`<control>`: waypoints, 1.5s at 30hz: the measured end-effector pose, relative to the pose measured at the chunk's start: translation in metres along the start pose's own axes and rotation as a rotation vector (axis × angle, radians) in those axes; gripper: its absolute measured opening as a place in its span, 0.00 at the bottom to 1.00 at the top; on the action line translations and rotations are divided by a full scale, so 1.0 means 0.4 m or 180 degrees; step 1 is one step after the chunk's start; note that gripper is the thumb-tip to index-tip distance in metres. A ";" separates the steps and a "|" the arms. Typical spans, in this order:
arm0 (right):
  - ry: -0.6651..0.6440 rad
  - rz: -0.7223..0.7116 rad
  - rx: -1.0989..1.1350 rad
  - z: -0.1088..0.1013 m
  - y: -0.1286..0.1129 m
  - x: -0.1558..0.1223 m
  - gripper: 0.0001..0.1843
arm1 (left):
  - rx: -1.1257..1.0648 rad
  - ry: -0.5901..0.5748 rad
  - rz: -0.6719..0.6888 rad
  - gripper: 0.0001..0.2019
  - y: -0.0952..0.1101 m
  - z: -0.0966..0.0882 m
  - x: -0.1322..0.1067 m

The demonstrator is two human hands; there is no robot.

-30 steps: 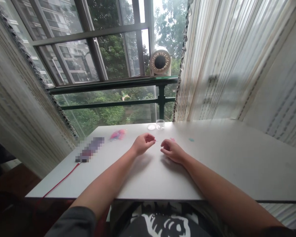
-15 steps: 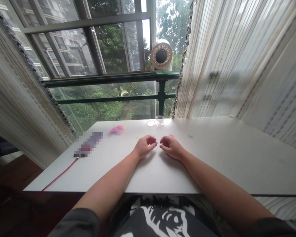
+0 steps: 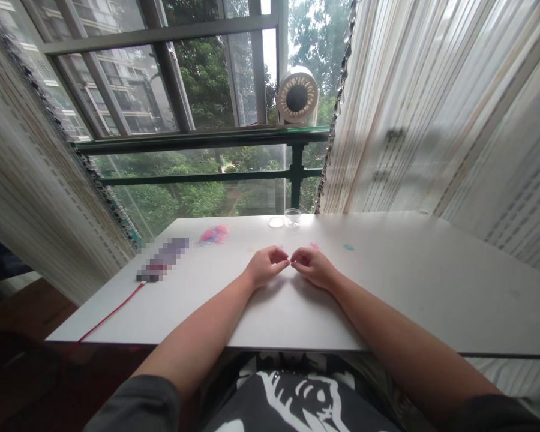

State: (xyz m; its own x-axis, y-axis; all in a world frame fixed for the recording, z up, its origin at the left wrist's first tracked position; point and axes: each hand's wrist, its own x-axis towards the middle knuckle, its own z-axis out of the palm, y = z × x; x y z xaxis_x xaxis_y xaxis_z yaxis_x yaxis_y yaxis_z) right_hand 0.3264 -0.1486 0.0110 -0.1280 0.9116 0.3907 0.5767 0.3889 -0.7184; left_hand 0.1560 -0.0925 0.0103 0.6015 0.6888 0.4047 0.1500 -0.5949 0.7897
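Note:
Over the middle of the white table (image 3: 198, 300), my left hand (image 3: 270, 265) and my right hand (image 3: 312, 266) meet fingertip to fingertip. Both are closed in a pinch, and whatever lies between the tips is too small to name. Just beyond my right hand lies a small pink piece (image 3: 314, 246), partly covered by the fingers. A small teal piece (image 3: 348, 247) is farther right. To the left is a loose pile of pink, red and blue small pieces (image 3: 214, 234). A clear round container (image 3: 292, 218) stands behind my hands, a clear lid (image 3: 276, 222) beside it.
A blurred-out device (image 3: 164, 259) with a red cable (image 3: 110, 316) lies on the table's left side. A white round fan (image 3: 297, 96) stands by the window above the green railing (image 3: 207, 140). Striped curtains (image 3: 387, 108) hang at both sides.
My hands have come together: the small gap between their fingertips has closed. The view has shifted slightly; the pieces and the container stay where they were.

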 end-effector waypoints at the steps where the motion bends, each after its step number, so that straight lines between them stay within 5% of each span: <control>1: -0.0008 0.0003 -0.0009 0.000 0.000 0.000 0.07 | -0.0017 -0.0014 0.0013 0.11 0.002 0.000 0.000; 28: 0.0002 0.0040 -0.0304 -0.019 0.009 0.008 0.05 | 0.0120 0.0100 -0.0008 0.11 0.001 -0.003 0.000; 37: 0.0711 0.0958 -0.1318 -0.096 0.095 0.019 0.07 | 0.0120 0.0109 -0.0086 0.11 -0.018 -0.011 0.003; 45: 0.0867 0.1246 -0.1523 -0.111 0.116 0.021 0.08 | 0.0108 0.0057 -0.0088 0.11 -0.014 -0.012 0.001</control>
State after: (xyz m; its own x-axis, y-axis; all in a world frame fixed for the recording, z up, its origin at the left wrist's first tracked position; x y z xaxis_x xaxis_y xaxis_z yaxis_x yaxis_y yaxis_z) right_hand 0.3880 -0.1289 0.0063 0.3349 0.8826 0.3298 0.8411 -0.1223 -0.5269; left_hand 0.1518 -0.0868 0.0081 0.5826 0.7123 0.3914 0.1930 -0.5890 0.7847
